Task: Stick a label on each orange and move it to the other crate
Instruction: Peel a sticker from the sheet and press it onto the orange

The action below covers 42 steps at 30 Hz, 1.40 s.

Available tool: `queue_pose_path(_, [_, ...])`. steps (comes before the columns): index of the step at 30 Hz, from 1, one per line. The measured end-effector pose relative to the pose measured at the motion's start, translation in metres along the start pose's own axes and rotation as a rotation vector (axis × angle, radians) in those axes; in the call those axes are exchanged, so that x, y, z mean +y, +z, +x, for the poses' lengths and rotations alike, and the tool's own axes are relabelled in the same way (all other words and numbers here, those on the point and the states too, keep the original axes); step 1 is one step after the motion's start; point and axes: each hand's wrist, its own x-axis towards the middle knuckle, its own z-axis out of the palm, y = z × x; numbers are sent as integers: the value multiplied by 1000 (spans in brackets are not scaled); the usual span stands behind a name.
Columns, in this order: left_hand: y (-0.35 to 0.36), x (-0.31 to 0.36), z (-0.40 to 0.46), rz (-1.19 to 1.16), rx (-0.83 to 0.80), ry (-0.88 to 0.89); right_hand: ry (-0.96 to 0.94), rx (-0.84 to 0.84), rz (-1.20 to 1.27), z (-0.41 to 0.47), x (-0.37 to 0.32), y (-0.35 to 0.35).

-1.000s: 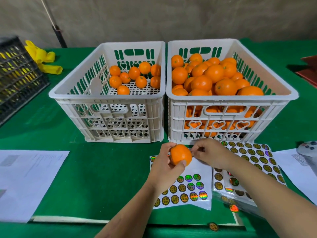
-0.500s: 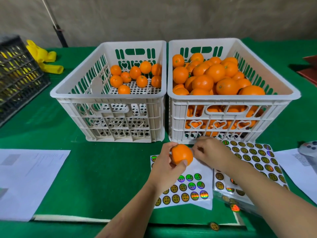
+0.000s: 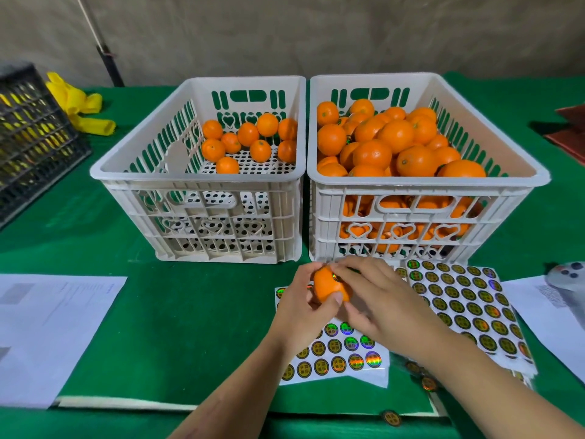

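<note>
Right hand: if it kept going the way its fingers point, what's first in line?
The orange. The right hand points left, fingertips already on it, and the left hand grips it from the other side.

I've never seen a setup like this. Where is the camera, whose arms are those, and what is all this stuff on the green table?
There is no machine here: the arms belong to a person, and the one picture comes from a wide-angle camera worn on their head, looking forward and down.

The left hand holds one orange in a curled grip, just above the table. The right hand has its fingers on top of that orange, where a round label sits.

On the green cloth stand two white crates side by side. The left crate holds a few oranges; the right crate is heaped with them. In front lie label sheets: a partly used sheet under the hands and a full sheet to the right. White papers lie at the left, a black crate stands farther back.
</note>
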Motion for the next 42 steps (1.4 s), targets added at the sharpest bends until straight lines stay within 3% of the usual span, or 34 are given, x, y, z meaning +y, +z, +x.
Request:
queue_pose_path(2, [0, 3, -2, 3, 8, 20, -3, -48, -20, 0, -6, 5])
queue_pose_path(6, [-3, 9, -3, -42, 11, 56, 93, 10, 30, 2, -14, 8])
queue_pose_path(9, [-2, 11, -3, -167, 34, 42, 41, 17, 48, 8, -12, -7])
queue_pose_path(15, [-3, 5, -1, -249, 46, 43, -70, 507, -122, 50, -3, -90])
queue_pose_path(19, [-3, 1, -1, -151, 25, 66, -69, 578, -154, 75, 24, -145])
queue_pose_path(21, [-4, 1, -1, -64, 12, 53, 78, 534, -218, 84, 45, -163])
queue_pose_path(25, [1, 5, -4, 132, -67, 85, 589, 77, -381, 102, 80, -180])
queue_pose_path(27, [4, 4, -6, 287, -93, 185, 672, -17, -430, 102, 84, -185])
queue_pose_path(32, [17, 3, -7, 870, -110, 718, 617, 54, -486, 97, 78, -190])
queue_pose_path(36, [25, 15, -8, 1079, -297, 750, 528, 144, -400, 114, 57, -165])
queue_pose_path(40, [11, 51, -7, 1327, -441, 685, 287, 42, -286, 143, 30, -122])
queue_pose_path(42, [-6, 81, -2, 1146, -432, 726, 249, 12, -271, 156, 25, -113])
